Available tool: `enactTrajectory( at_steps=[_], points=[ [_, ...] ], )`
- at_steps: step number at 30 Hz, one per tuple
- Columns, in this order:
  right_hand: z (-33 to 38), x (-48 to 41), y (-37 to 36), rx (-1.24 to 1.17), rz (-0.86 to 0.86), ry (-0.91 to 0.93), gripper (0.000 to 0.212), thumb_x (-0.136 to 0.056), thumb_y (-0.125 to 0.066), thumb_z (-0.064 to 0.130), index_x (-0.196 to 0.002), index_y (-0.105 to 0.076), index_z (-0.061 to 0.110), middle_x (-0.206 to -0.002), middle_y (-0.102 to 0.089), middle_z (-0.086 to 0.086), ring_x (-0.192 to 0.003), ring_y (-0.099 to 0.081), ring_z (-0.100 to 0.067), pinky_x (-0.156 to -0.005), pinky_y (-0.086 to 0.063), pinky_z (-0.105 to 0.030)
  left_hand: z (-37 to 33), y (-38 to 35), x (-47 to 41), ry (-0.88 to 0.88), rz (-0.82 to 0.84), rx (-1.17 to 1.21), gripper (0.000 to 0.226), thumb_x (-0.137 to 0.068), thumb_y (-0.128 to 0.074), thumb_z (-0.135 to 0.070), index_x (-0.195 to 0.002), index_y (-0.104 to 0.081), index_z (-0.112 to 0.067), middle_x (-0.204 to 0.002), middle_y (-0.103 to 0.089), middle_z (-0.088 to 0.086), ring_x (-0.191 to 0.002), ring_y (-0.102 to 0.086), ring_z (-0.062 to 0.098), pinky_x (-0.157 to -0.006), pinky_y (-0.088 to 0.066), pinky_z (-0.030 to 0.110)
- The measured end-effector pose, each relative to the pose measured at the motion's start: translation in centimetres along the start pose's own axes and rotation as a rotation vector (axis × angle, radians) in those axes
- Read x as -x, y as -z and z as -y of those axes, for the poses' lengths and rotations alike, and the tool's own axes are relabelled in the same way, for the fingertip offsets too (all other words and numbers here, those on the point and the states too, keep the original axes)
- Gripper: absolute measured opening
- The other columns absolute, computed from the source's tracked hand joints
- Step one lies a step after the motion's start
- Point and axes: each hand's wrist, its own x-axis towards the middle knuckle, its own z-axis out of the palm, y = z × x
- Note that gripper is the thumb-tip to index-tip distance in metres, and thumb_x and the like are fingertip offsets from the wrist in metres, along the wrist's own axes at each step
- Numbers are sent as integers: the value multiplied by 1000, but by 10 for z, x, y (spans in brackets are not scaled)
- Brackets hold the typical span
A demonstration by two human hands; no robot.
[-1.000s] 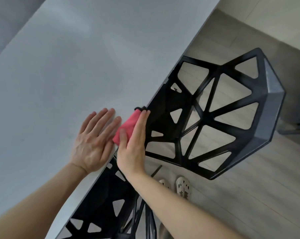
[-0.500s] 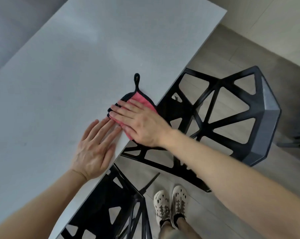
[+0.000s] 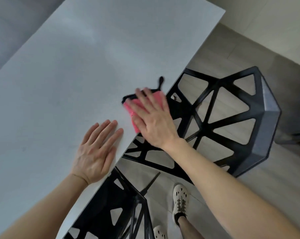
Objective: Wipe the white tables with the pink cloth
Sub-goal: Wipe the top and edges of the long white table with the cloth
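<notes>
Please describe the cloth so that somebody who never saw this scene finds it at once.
Start at the white table and follow its edge beside the black chair to the right hand. Under that flat hand lies the pink cloth, the only pink thing, black-trimmed with a black loop.

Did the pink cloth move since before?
Yes. The pink cloth slid from the edge of the table, beside the left hand, up onto its top and farther along.

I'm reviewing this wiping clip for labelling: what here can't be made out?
Head view only:
Pink cloth: mostly covered by the right hand, and motion-blurred.
Table: left side cut off by the frame edge.
Near chair: partly hidden under the tabletop.
</notes>
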Motion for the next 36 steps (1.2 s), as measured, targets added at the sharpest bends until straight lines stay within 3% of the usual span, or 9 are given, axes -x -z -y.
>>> enactTrajectory(
  at_steps=[4,8,13,17,20,24,27,32,36],
  points=[
    [-20,-37,-15,-160,-266,-575,59,-117,-35,48,-172,-27,29,-181,0,-16,-168,2,-34,-133,-9,-63,-2,-1,-2,5,2,-3,58,-102,-51,-16,-159,-50,-8,-172,-38,11,-161,-33,32,-125,-31,65],
    [40,-21,-25,-776,-532,-840,69,-118,-44,36,-175,-8,19,-182,2,-7,-167,-11,-23,-133,-29,-46,-1,1,-1,12,6,-2,54,-102,-47,-17,-154,-55,-3,-170,-41,10,-161,-33,31,-126,-29,63],
    [167,61,-31,-1041,-382,-705,69,-117,-44,34,-173,-3,36,-182,10,7,-167,-14,-16,-131,-31,-32,-3,1,-1,26,-47,18,44,-101,-47,-9,-141,-61,0,-165,-46,16,-157,-40,35,-126,-31,60],
    [121,42,-24,-943,-345,-770,69,-116,-40,45,-173,-2,38,-182,1,7,-161,-32,-26,-118,-43,-40,1,0,5,40,-146,-59,39,-91,-49,3,-125,-66,-1,-141,-58,20,-128,-56,44,-114,-39,54],
    [91,13,-15,-951,-430,-904,74,-115,-43,44,-174,1,34,-179,-24,-4,-144,-56,-34,-115,-53,-47,-3,1,13,-2,-178,-103,40,-88,-51,8,-123,-68,-5,-128,-63,16,-118,-58,42,-108,-43,52],
    [202,61,-40,-1038,-430,-913,73,-116,-44,39,-174,0,28,-182,-10,2,-162,-31,-22,-125,-32,-32,-14,19,66,-9,-160,-93,41,-90,-50,7,-124,-70,-7,-130,-65,15,-120,-60,38,-103,-46,50],
    [276,111,-61,-1021,-348,-754,79,-115,-45,47,-172,9,34,-182,0,4,-167,-16,-18,-132,-31,-47,-2,42,135,19,-104,-87,34,-101,-54,-1,-130,-69,-8,-134,-63,13,-123,-58,37,-106,-45,49],
    [194,50,-46,-916,-385,-955,83,-113,-50,44,-174,4,27,-183,-1,1,-160,-36,-29,-126,-41,-51,43,54,216,58,-2,-139,37,-108,-52,-25,-143,-62,-17,-142,-58,7,-132,-55,36,-114,-39,51],
    [231,53,-60,-805,-482,-977,77,-115,-46,36,-174,-1,17,-182,2,-8,-166,-20,-30,-132,-29,-49,43,42,230,61,-70,-106,42,-107,-51,-24,-147,-62,-15,-152,-55,9,-144,-49,35,-122,-33,51]
  ],
)
